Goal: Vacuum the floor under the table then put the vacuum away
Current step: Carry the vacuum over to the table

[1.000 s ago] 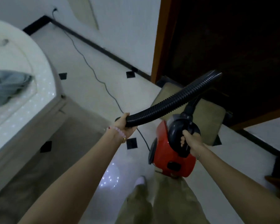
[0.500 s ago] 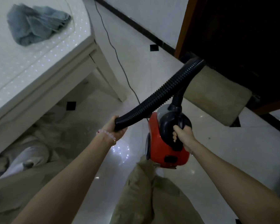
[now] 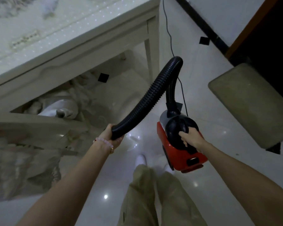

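The open floor under the table (image 3: 121,88) lies at about 12 o'clock from the left hand (image 3: 112,138), past the table's near rail. This hand is the nearer of the two to that gap. Its fingers are wrapped around the free end of the hose (image 3: 147,98), gripping it just behind the mouth.

The hose's long axis runs from the hand toward 1 o'clock, rises to a tight bend, then drops back at 6 o'clock into the top of the vacuum (image 3: 185,154). The mouth at the hand seems to face 7 o'clock, away from the gap, so the next move likely calls for turning it over and lowering it toward the tiles.

The right hand (image 3: 190,138) clenches the black handle of the vacuum, carrying it off the floor at 3 o'clock from the left hand, above the person's feet.

The vacuum is a small red canister with a rounded black top and a grey collar where the hose joins. The hose is black, ribbed and bare-ended, with no nozzle visible. A thin cord (image 3: 169,35) trails across the floor toward 12 o'clock along the table (image 3: 72,46) leg.
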The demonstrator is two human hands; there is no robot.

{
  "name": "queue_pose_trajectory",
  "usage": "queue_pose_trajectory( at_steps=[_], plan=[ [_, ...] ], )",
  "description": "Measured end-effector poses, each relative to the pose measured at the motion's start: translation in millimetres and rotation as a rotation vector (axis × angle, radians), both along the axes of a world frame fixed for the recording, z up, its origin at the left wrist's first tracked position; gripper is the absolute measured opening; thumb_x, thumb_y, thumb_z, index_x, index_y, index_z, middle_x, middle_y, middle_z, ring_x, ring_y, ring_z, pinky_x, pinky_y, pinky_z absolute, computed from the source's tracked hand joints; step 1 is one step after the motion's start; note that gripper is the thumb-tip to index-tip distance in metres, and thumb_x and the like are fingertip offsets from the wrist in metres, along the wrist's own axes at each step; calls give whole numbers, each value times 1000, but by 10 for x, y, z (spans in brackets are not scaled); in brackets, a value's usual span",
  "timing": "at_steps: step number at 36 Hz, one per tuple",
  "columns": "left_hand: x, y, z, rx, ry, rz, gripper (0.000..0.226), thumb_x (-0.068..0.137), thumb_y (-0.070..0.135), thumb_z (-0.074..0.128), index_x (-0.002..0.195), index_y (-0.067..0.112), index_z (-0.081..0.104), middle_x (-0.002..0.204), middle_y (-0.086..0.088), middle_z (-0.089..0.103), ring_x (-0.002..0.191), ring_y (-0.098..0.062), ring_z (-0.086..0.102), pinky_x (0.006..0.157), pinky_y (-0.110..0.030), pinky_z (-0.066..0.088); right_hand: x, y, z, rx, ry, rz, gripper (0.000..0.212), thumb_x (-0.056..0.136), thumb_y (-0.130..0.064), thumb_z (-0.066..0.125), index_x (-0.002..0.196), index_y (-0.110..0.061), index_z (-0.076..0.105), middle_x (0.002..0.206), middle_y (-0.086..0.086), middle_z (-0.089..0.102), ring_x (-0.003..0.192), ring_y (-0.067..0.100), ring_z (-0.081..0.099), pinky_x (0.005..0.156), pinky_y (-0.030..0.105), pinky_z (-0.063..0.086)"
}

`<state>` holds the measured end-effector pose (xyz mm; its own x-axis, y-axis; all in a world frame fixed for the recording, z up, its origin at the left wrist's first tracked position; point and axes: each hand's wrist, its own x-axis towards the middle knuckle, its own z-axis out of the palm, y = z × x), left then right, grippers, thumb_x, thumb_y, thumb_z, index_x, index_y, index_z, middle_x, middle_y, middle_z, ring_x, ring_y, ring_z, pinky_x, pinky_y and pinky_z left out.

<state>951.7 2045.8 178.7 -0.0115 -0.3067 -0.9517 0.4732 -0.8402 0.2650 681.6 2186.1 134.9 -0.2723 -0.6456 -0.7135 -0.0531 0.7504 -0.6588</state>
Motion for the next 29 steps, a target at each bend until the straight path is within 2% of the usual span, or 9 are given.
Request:
queue_pose_trajectory(
  at_steps=[2,5,7,10,16,20,23,26,29],
  plan=[
    [70,-28,-247,31,-4,22,7,91,7,55,87,3,52,86,-10,58,76,-20,59,36,-30,52,64,-39,-291,21,-8,5,29,92,-2,46,65,-11,45,55,7,41,44,18,39,39,22,34],
    [187,-95,-776,86,-28,49,6,89,8,57,91,3,55,91,-10,61,78,-20,61,36,-30,52,144,-111,-773,56,-16,32,29,92,-2,47,65,-11,46,54,7,43,45,18,40,41,24,35],
    [278,-173,-1187,111,-13,33,26,89,10,56,113,-1,57,114,-15,62,97,-22,64,39,-30,53,209,-172,-1124,78,-3,58,29,93,-2,47,65,-11,45,54,8,44,45,19,41,43,26,36],
    [385,-290,-1782,139,46,34,53,90,12,55,141,1,43,143,-19,48,125,-21,55,44,-28,54,287,-256,-1628,100,-5,89,31,92,-1,48,63,-11,45,55,9,45,44,19,42,44,26,37],
    [390,-475,-2684,152,61,35,40,91,8,50,131,3,50,148,-20,42,132,-20,49,43,-24,53,301,-478,-2410,131,9,77,32,90,0,48,62,-14,46,55,6,46,47,15,44,38,15,37],
    [266,-596,-2932,92,3,50,21,95,11,48,110,-3,52,121,-21,58,103,-25,63,40,-27,54,207,-659,-2806,140,24,59,31,89,-1,48,61,-12,46,55,8,47,47,19,44,45,25,40],
    [126,-789,-2977,52,-9,4,23,96,11,47,115,-2,49,119,-24,58,101,-29,64,40,-29,53,132,-750,-3058,167,29,38,29,89,-2,48,61,-11,46,55,9,46,48,22,43,51,30,40],
    [-28,-988,-2948,57,-67,-31,14,94,14,55,100,3,50,90,-12,60,77,-23,63,39,-31,53,106,-782,-3237,184,14,3,30,90,-3,48,62,-11,46,55,9,46,48,21,43,53,31,40],
    [-211,-1120,-2930,91,-78,-19,16,92,15,59,86,3,50,83,-10,59,72,-20,62,40,-31,55,91,-827,-3342,191,8,-5,32,90,-3,48,60,-10,45,53,10,46,48,21,44,54,31,40]
  ],
)
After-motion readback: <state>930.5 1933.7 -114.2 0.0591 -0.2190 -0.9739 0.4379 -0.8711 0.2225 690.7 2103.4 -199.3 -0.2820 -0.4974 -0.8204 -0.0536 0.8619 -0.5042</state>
